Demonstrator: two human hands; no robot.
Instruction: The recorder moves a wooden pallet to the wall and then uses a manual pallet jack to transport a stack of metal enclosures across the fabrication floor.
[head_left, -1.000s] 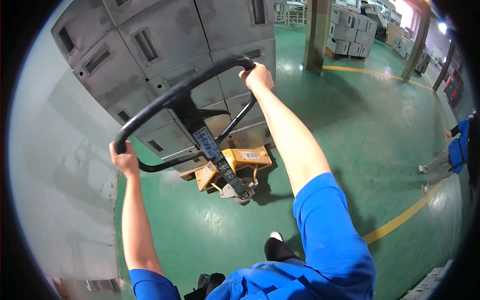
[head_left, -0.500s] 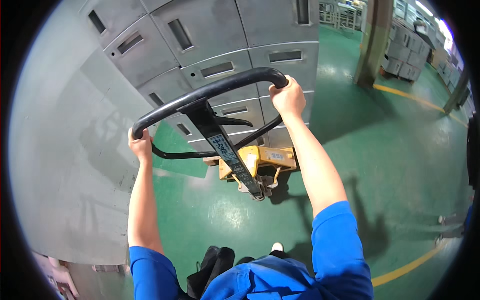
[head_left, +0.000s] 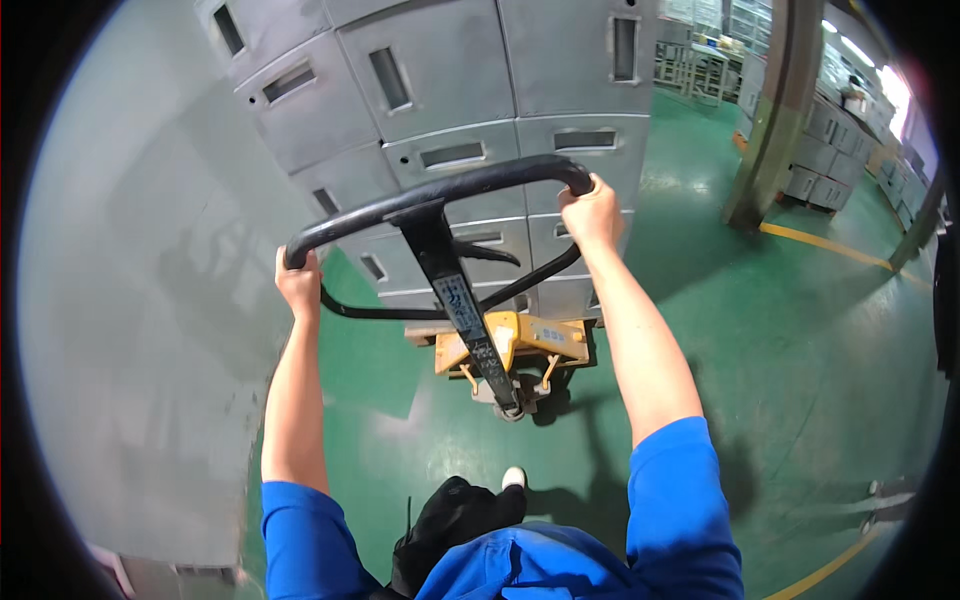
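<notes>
Both arms reach forward to the black loop handle (head_left: 440, 190) of a yellow pallet jack (head_left: 515, 338). My left hand (head_left: 300, 282) is closed round the loop's left end. My right hand (head_left: 593, 212) grips its upper right corner. A black release lever (head_left: 488, 254) sticks out inside the loop, with no finger on it. The handle's shaft slopes down to the jack's wheels on the green floor. Beyond the handle rises a stack of grey metal cabinets (head_left: 430, 65) with recessed slots, on a pallet whose wooden edge partly shows. The forks are hidden beneath it.
A grey wall (head_left: 150, 300) runs close along my left. To the right stands a pillar (head_left: 775, 120) beside a yellow floor line (head_left: 825, 244). More grey cabinets (head_left: 825, 150) are stacked behind it. Another person's feet (head_left: 872, 505) show at the far right.
The handle and both my hands sit slightly lower and further right in view. A white-shod foot has come forward. The wall and pillar have shifted in view; both grips stay the same.
</notes>
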